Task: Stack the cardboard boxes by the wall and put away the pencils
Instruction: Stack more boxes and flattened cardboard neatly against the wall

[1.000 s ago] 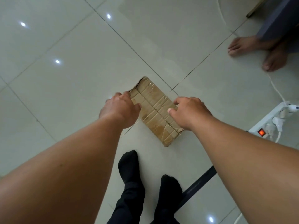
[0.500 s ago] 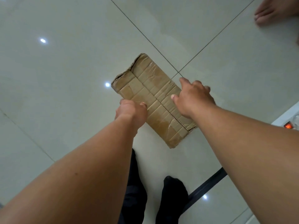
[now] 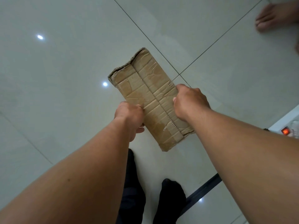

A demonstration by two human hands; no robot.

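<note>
Both hands clamp a flattened cardboard box by its long edges, the left hand closed on the near-left edge and the right hand closed on the right edge. The box hangs above the glossy tiled floor, ragged end away. Two black-socked feet stand below; a power strip lies at right.

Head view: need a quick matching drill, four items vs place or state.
Items:
1. cardboard box
2. left hand
3. power strip
4. bare foot

States:
A. top right corner of view
B. red switch lit, right edge
C. gripped along both long edges
D. clamped on the box's left edge

Pairs: 1-C, 2-D, 3-B, 4-A
</note>
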